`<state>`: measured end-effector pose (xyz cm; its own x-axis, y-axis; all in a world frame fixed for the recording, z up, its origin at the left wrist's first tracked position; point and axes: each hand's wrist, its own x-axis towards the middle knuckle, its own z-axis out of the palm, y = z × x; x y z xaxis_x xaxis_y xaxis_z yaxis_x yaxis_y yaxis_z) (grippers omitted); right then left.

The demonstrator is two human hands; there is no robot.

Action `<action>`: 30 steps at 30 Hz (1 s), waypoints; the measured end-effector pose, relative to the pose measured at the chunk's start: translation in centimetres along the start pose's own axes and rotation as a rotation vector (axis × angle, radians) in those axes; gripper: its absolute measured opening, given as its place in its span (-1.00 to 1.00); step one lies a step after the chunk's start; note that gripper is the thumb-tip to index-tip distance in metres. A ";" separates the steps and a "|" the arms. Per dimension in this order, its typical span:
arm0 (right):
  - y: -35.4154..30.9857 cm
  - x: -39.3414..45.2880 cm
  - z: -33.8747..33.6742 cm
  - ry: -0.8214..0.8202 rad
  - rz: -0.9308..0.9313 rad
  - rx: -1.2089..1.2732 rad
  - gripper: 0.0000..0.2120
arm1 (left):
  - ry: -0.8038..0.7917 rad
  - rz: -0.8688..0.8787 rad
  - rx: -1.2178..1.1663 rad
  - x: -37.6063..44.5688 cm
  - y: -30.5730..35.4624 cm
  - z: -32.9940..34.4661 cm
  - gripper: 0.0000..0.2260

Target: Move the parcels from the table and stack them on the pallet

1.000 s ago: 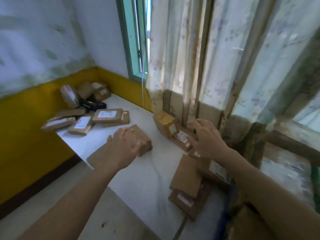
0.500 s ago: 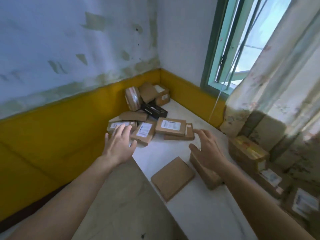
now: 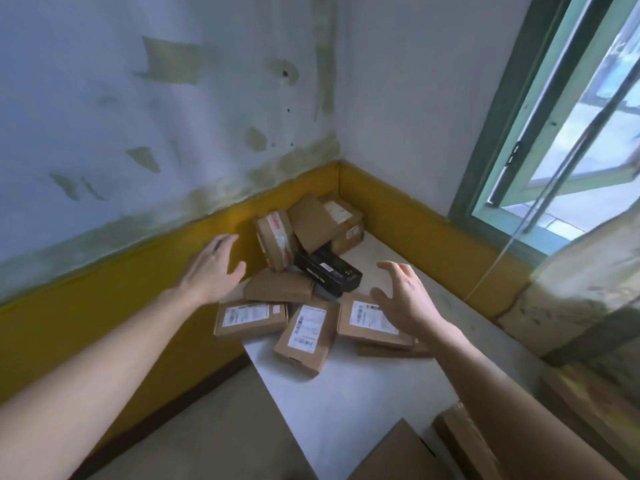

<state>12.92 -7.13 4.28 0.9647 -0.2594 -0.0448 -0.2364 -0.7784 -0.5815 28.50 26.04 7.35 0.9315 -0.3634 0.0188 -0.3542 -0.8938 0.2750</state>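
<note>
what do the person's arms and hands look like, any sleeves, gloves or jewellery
Both forearms are bare all the way to the bottom of the picture, with no sleeve showing. The left hand and the right hand wear no gloves, and no watch, ring or wristband is visible.

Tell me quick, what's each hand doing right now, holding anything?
Left hand: open, fingers spread, holding nothing, above the pile of brown cardboard parcels.
Right hand: open, fingers loosely curved, holding nothing, over a white-labelled brown parcel.

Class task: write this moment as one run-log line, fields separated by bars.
left hand open, above parcels | right hand open, over labelled parcel | nothing held | parcels on table corner
</note>
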 end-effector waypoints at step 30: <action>2.0 37.5 13.8 0.026 0.768 0.713 -0.36 | -0.348 0.193 0.096 45.6 2.9 20.2 -0.49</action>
<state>50.17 -10.54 -9.73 0.5797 -0.5602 -0.5918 -0.6528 0.1154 -0.7487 68.27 1.57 -10.38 0.7694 -0.5789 -0.2700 -0.5410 -0.8153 0.2065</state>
